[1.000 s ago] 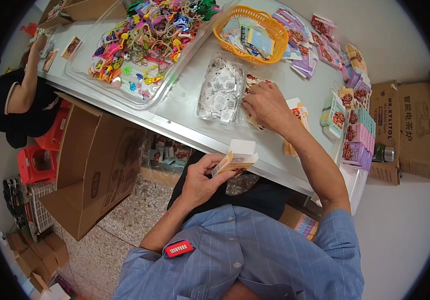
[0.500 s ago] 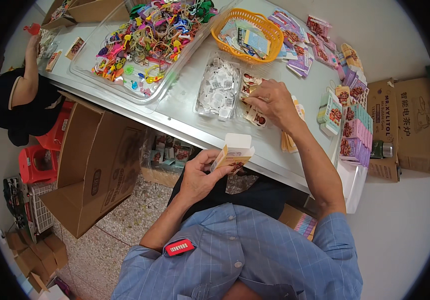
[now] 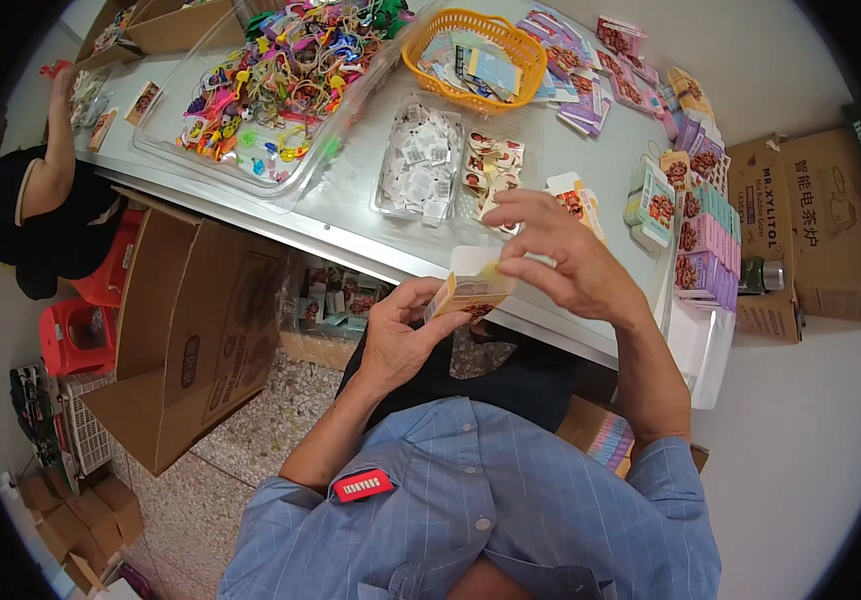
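Observation:
My left hand [image 3: 398,342] is closed round a small yellow and white carton [image 3: 470,297], held just off the table's front edge with its flap up. At the open end my right hand [image 3: 568,260] pinches a small pale yellow piece [image 3: 493,270], blurred, partly inside the carton's mouth. Beyond the right hand lies a clear tray of small cream and red printed pieces [image 3: 493,165]. Beside it stands a clear tub of small white sachets [image 3: 419,165]. More yellow cartons [image 3: 579,203] lie behind the right hand, partly hidden by it.
A large clear bin of colourful trinkets [image 3: 281,85] and an orange basket of cards [image 3: 475,62] stand farther back. Stacked cartons [image 3: 708,240] line the right edge. At the left are a tall open cardboard box [image 3: 206,320], a red stool [image 3: 76,335] and another person [image 3: 41,215].
My right hand has come back from the tray of cream and red pieces to the carton's open end, bringing a small piece. The left hand still holds the carton.

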Motion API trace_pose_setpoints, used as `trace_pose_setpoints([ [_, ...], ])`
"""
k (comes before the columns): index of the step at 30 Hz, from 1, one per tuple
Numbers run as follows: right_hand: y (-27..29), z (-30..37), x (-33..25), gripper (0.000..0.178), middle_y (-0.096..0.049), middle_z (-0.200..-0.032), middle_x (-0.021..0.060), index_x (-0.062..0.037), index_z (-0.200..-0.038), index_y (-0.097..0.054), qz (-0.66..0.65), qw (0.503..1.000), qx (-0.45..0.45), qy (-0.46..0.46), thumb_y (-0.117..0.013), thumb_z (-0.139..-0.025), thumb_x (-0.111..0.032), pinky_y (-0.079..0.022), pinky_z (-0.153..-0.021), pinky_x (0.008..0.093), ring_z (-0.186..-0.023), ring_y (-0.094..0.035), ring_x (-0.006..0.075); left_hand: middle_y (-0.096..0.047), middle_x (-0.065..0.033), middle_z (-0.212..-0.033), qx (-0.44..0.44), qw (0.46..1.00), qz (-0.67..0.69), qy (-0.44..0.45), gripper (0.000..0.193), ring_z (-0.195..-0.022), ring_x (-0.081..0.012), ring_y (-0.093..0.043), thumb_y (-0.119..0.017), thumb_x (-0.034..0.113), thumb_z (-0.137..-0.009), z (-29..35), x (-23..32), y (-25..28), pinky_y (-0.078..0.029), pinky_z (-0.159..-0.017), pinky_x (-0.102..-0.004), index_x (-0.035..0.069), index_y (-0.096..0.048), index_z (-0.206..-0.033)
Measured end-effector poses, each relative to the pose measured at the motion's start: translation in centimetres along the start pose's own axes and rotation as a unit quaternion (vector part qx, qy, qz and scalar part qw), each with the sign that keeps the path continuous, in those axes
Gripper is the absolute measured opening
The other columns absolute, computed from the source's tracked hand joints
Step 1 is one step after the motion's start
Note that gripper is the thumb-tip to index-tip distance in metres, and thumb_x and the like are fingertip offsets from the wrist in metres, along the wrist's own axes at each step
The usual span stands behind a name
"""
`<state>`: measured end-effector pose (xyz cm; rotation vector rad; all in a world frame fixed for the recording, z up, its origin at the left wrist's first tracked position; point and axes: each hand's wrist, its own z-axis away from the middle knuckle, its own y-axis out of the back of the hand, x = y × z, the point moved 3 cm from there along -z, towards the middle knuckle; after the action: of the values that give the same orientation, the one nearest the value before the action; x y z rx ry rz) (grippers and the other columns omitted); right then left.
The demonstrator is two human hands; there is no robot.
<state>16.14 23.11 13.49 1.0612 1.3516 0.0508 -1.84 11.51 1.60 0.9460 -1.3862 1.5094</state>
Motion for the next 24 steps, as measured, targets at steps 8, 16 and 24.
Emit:
trace_pose_setpoints([
  [8,-2.3,-1.2,-1.9,0.016,-0.059,-0.131,0.0141,-0.0022,-0.092,-0.072,0.102,0.987,-0.121,-0.006,-0.067,-0.093,-0.017,-0.037,-0.110,0.0468,-0.136,-0.044,0.0357,-0.071,-0.0083,-0.101,0.018,0.995,-0.093,-0.038,0.029,-0.089,-0.0116,-0.068,-0.076,0.005,-0.087,0.5,0.0,0.6,-0.055,-0.079,-0.0263,-0.003,-0.065,-0.112],
  [16,-0.5,-6.1,-0.8,0.012,-0.066,-0.117,0.0137,-0.0023,-0.098,-0.072,-0.010,0.999,-0.022,-0.037,-0.066,-0.091,-0.010,-0.047,-0.095,0.0375,-0.109,-0.062,0.0272,-0.070,-0.0081,-0.106,0.045,0.998,-0.028,-0.028,0.031,-0.094,-0.0121,-0.067,-0.075,0.005,-0.087,1.0,-0.3,3.1,-0.054,-0.084,-0.0268,-0.002,-0.063,-0.116],
  [24,-1.3,-9.9,6.7,0.021,-0.066,-0.104,0.0128,-0.0023,-0.104,-0.069,0.184,0.967,0.082,-0.155,-0.071,-0.086,-0.012,-0.052,-0.083,0.0395,-0.092,-0.066,0.0289,-0.071,-0.0098,-0.109,0.058,0.998,-0.019,0.000,0.035,-0.100,-0.0134,-0.067,-0.075,0.004,-0.088,0.6,-0.8,5.2,-0.053,-0.088,-0.0276,-0.001,-0.061,-0.119],
])
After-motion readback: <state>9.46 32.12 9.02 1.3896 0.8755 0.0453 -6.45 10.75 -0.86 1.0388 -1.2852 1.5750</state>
